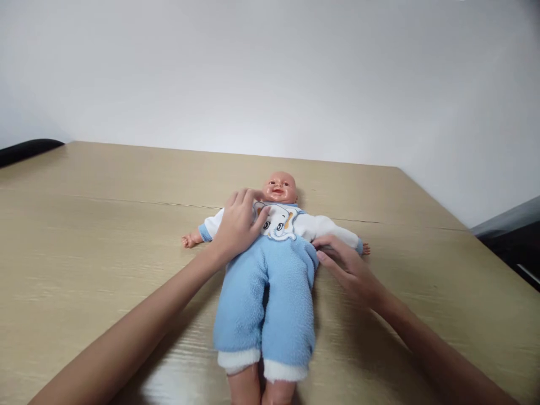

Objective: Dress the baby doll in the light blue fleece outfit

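Observation:
A baby doll [287, 281] lies on its back on the table, head away from me and arms spread out. It wears a fluffy light-blue and white outfit with an elephant patch [278, 222] on the chest. My left hand [242, 222] rests on the doll's chest at its shoulder, fingers apart and partly over the patch's edge. Beside the doll's waist on the other side, my right hand [348, 267] touches the blue cloth with its fingertips, thumb and fingers apart. The doll's feet are cut off by the bottom of the view.
The light wooden table [105, 247] has a seam running across it behind the doll's arms. A white wall [261, 73] rises beyond the far edge. Dark objects stand past the table's left [31, 149] and right edges.

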`<state>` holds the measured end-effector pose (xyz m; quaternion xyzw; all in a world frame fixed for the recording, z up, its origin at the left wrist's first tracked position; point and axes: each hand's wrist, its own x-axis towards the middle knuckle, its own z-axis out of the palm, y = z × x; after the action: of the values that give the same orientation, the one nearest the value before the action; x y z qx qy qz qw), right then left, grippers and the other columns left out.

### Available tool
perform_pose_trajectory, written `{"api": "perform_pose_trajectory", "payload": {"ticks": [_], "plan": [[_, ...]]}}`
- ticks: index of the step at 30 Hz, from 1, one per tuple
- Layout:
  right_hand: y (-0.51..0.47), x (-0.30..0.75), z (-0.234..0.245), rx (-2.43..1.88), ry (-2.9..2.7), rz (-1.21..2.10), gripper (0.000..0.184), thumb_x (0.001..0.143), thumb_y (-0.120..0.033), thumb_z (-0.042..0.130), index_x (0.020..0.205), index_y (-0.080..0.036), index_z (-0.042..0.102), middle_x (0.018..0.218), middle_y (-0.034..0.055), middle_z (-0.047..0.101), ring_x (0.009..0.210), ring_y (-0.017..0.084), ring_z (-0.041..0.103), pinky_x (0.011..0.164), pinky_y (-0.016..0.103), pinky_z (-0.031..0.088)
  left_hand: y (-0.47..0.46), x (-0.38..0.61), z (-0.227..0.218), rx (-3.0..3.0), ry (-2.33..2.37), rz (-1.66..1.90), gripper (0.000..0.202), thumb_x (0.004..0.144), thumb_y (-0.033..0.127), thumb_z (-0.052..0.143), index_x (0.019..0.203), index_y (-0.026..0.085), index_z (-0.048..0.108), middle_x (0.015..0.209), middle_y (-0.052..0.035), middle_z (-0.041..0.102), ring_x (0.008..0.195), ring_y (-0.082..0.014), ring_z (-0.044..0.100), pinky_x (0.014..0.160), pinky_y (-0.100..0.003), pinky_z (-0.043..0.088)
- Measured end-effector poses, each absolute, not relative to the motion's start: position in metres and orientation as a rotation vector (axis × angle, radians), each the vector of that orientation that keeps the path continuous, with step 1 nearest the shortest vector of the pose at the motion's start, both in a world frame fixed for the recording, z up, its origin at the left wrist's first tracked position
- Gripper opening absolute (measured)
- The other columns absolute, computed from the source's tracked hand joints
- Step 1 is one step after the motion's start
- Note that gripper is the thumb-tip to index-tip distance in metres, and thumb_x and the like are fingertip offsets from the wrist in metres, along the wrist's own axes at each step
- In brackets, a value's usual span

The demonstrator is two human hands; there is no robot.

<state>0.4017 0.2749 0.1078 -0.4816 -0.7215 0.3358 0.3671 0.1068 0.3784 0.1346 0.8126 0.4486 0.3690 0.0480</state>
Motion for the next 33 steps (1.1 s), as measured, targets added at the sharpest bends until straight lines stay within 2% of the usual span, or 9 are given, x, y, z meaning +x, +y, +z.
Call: {"api": "perform_pose_trajectory", "payload": {"ticks": [4, 7, 10, 13, 19, 24, 27, 30, 33], "plan": [[0.291, 0.395, 0.101, -1.287, -1.808, 1.091, 0.039, 0.110, -0.061, 0.053, 0.098, -0.026, 0.066, 0.092, 0.0018, 0.066, 0.090, 0.025, 0.061, 0.086, 0.040, 0.050, 0.354, 0.074, 0.114, 2.271, 1.427, 1.149, 0.022, 0.112, 0.042, 0.052, 0.121, 0.023, 0.057, 0.119, -0.0088, 0.068, 0.108, -0.0271, 0.062, 0.100, -0.044, 0.049], [0.303, 0.399, 0.091, -1.265, -1.665, 1.202, 0.047, 0.104, -0.068, 0.060, 0.084, -0.026, 0.062, 0.081, 0.0009, 0.057, 0.079, 0.023, 0.052, 0.075, 0.038, 0.046, 0.338, 0.060, 0.105, 2.296, 1.482, 0.973, 0.026, 0.114, 0.045, 0.044, 0.109, 0.025, 0.059, 0.110, -0.0080, 0.072, 0.110, -0.0310, 0.061, 0.098, -0.047, 0.048], [0.307, 0.399, 0.080, -1.176, -1.430, 1.358, 0.041, 0.100, -0.064, 0.071, 0.090, -0.027, 0.058, 0.076, -0.0038, 0.048, 0.068, 0.017, 0.042, 0.062, 0.032, 0.036, 0.332, 0.056, 0.103, 2.287, 1.484, 0.881, 0.031, 0.115, 0.048, 0.039, 0.110, 0.025, 0.059, 0.110, -0.0087, 0.073, 0.109, -0.0327, 0.061, 0.097, -0.049, 0.047], [0.305, 0.392, 0.073, -1.169, -1.314, 1.263, 0.038, 0.100, -0.061, 0.073, 0.096, -0.028, 0.055, 0.075, -0.0059, 0.045, 0.063, 0.016, 0.039, 0.057, 0.029, 0.032, 0.335, 0.054, 0.105, 2.239, 1.431, 0.848, 0.031, 0.115, 0.046, 0.036, 0.111, 0.024, 0.058, 0.106, -0.0070, 0.073, 0.101, -0.0302, 0.065, 0.098, -0.048, 0.045], [0.296, 0.398, 0.074, -1.452, -1.710, 0.465, 0.029, 0.105, -0.052, 0.068, 0.118, -0.027, 0.063, 0.090, 0.0020, 0.065, 0.073, 0.022, 0.058, 0.071, 0.039, 0.049, 0.345, 0.050, 0.105, 2.188, 1.405, 0.895, 0.022, 0.111, 0.036, 0.044, 0.106, 0.023, 0.061, 0.095, -0.0039, 0.068, 0.088, -0.0249, 0.062, 0.080, -0.038, 0.044], [0.296, 0.445, 0.076, -1.487, -1.876, -0.213, 0.032, 0.102, -0.043, 0.069, 0.127, -0.024, 0.062, 0.122, 0.0139, 0.069, 0.114, 0.037, 0.065, 0.103, 0.055, 0.050, 0.345, 0.059, 0.115, 2.253, 1.529, 1.072, 0.012, 0.105, 0.027, 0.055, 0.114, 0.023, 0.062, 0.116, -0.0072, 0.071, 0.107, -0.0281, 0.062, 0.093, -0.043, 0.047], [0.301, 0.470, 0.072, -1.465, -1.988, -0.238, 0.057, 0.097, -0.049, 0.074, 0.145, -0.024, 0.057, 0.142, 0.0182, 0.064, 0.135, 0.043, 0.059, 0.118, 0.063, 0.042, 0.341, 0.080, 0.133, 2.318, 1.535, 1.148, 0.015, 0.105, 0.026, 0.057, 0.119, 0.023, 0.062, 0.122, -0.0082, 0.070, 0.115, -0.0300, 0.060, 0.103, -0.047, 0.046], [0.306, 0.485, 0.065, -1.487, -2.004, -0.017, 0.086, 0.092, -0.055, 0.079, 0.162, -0.022, 0.042, 0.156, 0.0217, 0.057, 0.143, 0.044, 0.056, 0.121, 0.063, 0.044, 0.341, 0.111, 0.152, 2.442, 1.363, 1.141, 0.012, 0.106, 0.026, 0.057, 0.115, 0.022, 0.064, 0.123, -0.0087, 0.069, 0.119, -0.0299, 0.059, 0.110, -0.048, 0.044], [0.309, 0.495, 0.061, -1.496, -1.968, 0.214, 0.082, 0.090, -0.054, 0.082, 0.158, -0.024, 0.046, 0.152, 0.0206, 0.062, 0.137, 0.042, 0.062, 0.115, 0.061, 0.050, 0.354, 0.147, 0.160, 2.571, 1.138, 1.059, 0.017, 0.107, 0.031, 0.058, 0.118, 0.021, 0.064, 0.130, -0.0121, 0.067, 0.128, -0.0322, 0.057, 0.115, -0.049, 0.043]]}}
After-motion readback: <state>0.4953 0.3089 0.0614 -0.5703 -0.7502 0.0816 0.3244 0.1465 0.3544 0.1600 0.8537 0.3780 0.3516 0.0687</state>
